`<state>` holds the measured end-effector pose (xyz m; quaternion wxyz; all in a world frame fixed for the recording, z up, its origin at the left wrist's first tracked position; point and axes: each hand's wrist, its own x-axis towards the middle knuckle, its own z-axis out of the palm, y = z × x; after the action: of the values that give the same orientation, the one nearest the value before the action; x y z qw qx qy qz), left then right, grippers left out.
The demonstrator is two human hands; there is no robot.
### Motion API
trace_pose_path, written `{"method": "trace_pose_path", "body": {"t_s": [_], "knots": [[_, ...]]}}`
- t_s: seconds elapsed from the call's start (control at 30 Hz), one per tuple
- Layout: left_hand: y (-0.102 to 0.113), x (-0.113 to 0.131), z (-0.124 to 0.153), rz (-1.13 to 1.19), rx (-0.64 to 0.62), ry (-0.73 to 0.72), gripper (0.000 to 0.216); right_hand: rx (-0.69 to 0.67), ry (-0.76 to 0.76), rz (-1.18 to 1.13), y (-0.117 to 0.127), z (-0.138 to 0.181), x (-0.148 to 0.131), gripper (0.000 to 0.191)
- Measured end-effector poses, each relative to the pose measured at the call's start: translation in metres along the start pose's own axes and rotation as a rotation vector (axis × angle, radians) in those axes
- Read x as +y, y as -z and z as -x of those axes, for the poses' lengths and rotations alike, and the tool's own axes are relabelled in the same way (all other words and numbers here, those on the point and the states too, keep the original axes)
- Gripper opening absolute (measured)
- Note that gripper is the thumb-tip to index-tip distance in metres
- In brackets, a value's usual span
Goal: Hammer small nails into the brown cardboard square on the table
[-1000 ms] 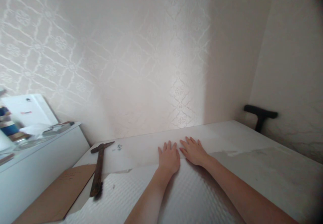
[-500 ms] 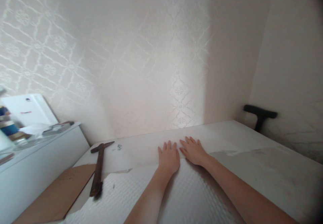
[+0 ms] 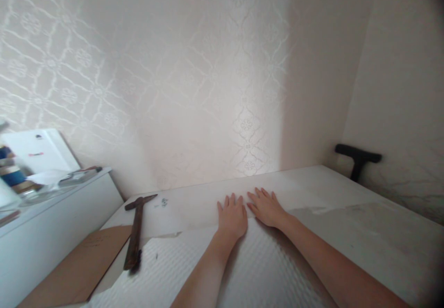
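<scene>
My left hand [image 3: 233, 216] lies flat with its fingers spread on the white tabletop [image 3: 201, 211], at the far border of a white textured sheet [image 3: 187, 252]. Just to its right, my right hand [image 3: 266, 207] rests palm down, fingers apart. Neither hand holds anything. To the left of them lies a hammer [image 3: 138, 224] with a wooden handle and a dark metal head pointing toward the wall. Near the hammer's head is a small cluster of tiny dark pieces [image 3: 164, 202], too small to name.
A brown board [image 3: 83, 266] lies at the left beside a white cabinet [image 3: 62, 234]. On the cabinet stand a white box [image 3: 41, 150] and other items. A patterned wall [image 3: 194, 90] closes off the back. A black T-shaped part [image 3: 358, 155] stands beyond the right edge.
</scene>
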<state>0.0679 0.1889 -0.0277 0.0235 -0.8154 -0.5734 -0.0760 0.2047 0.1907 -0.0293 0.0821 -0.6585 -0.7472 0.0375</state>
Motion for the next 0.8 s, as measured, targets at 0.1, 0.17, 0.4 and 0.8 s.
{"method": "trace_pose_path", "body": {"t_s": [0.1, 0.17, 0.4, 0.8], "knots": [[0.0009, 0.0005, 0.0006, 0.000, -0.002, 0.001, 0.047, 0.002, 0.001, 0.000, -0.0002, -0.0004, 0.0001, 0.055], [0.0010, 0.0006, 0.0008, -0.001, 0.000, 0.001, 0.047, 0.011, 0.003, 0.001, -0.0008, -0.0006, 0.0003, 0.054], [-0.0005, -0.0001, 0.0001, -0.005, 0.008, -0.003, 0.047, 0.024, 0.017, 0.012, -0.0024, -0.0007, 0.0016, 0.054], [-0.0017, -0.0002, 0.0006, -0.011, 0.010, -0.003, 0.047, 0.014, 0.003, 0.008, -0.0015, -0.0007, 0.0006, 0.054]]}}
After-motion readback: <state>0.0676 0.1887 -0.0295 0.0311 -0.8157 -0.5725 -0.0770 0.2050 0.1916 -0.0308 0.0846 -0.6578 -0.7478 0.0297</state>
